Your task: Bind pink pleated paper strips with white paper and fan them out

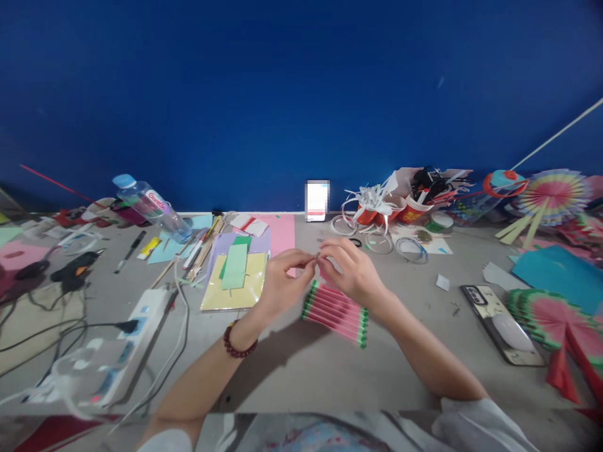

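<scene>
Water bottle [149, 207] lying far left; power strip [123, 351]; phone [504, 323] right; paper cups [400, 210].

Pleated matt paper fan [335, 312] on smooth grey table [301, 370].

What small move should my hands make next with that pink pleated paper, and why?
Probably lower the pinched bit onto the middle of the pleated pink paper. The left hand and right hand meet fingertip to fingertip just above it, pinching something too small to identify, while the folded strip lies untied on the table.
</scene>
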`<state>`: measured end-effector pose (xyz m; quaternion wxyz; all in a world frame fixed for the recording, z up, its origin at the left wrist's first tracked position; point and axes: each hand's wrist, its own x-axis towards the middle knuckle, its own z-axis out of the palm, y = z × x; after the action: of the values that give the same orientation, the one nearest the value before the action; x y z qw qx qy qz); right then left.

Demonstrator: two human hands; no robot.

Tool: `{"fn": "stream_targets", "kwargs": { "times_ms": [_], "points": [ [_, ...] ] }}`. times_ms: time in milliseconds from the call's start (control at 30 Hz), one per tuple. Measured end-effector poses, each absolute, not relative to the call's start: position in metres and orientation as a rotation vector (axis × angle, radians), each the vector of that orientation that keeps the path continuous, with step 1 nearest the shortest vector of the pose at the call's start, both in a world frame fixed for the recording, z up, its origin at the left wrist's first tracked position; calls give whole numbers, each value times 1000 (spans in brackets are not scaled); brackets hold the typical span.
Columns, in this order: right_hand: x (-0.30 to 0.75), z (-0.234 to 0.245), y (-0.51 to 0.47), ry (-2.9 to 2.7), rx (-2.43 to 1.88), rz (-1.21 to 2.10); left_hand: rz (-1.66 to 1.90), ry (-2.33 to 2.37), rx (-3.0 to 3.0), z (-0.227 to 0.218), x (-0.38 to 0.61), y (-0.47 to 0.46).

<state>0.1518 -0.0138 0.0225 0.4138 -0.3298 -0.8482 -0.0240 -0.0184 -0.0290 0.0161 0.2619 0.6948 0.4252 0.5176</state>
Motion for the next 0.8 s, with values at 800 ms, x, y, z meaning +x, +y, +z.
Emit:
{"fn": "stream_targets", "kwargs": {
  "times_ms": [800],
  "points": [
    [159, 46, -28, -2314, -662, 440, 1457, 1061, 736, 2, -78, 34]
  ]
}}
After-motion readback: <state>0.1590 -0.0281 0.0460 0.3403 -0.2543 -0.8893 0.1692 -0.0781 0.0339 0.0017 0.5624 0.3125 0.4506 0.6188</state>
